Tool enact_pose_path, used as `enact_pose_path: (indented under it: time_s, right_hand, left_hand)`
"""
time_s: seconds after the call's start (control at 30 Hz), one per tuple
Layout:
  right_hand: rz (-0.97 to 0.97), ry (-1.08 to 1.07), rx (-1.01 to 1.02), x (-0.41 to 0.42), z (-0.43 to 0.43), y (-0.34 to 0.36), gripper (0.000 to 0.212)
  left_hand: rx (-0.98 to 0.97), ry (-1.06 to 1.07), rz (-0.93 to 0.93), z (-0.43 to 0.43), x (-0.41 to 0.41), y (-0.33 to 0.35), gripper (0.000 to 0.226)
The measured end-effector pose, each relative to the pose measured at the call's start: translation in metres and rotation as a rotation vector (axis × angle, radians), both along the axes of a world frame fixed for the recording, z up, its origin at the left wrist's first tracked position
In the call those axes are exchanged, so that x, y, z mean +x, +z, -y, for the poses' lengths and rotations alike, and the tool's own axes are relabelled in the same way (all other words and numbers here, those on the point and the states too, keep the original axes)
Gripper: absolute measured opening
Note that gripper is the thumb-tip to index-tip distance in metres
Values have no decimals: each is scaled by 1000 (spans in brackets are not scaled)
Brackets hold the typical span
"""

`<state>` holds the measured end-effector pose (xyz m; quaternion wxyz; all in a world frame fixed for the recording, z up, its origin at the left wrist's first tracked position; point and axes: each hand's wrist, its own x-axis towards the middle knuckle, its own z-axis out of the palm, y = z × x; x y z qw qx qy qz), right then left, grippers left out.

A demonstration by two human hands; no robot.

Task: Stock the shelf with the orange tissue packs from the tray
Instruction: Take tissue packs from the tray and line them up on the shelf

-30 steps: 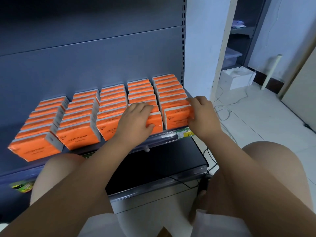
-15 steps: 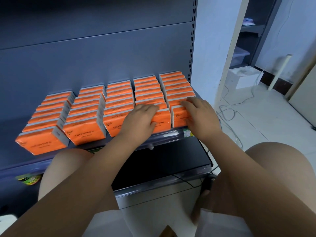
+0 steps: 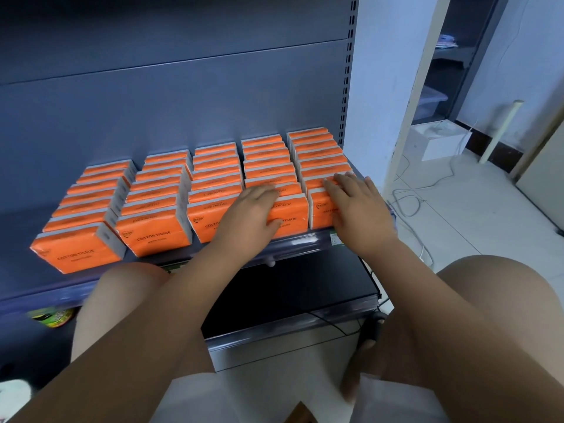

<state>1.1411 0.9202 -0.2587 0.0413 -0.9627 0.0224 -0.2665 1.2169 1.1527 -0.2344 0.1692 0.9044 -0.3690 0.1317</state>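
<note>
- Tissue packs [image 3: 158,236] filling shelf [image 3: 305,244] in five rows, front edge to back.
- Left hand [image 3: 251,215] and right hand [image 3: 355,203] spread flat on front packs near right edge, gripping nothing.
- Press evenly; square rows without toppling.

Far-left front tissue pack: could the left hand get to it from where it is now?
Probably yes. The left hand lies on the fourth row's front pack, and the far-left front tissue pack stands at the open shelf edge with nothing in front of or above it.
</note>
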Motion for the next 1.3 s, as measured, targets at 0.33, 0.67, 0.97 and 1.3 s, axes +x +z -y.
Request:
enact_pose_path:
  time_s: [0.33,0.67,0.97,1.3]
  right_hand:
    - [74,92,122,-2,-44,5,57]
    - [78,419,370,15,-197,54,60]
    - [-52,833,406,1,-422,29,59]
    - [-447,1025,38,-7,-578,-60,36]
  left_hand:
    - [-64,224,138,-22,-20,5,65]
    - [-139,586,227,-150,-62,16,67]
    - [-111,1125,209,-341,-142,-7,69]
    - [-199,1521,-132,-453,-228,-112,70]
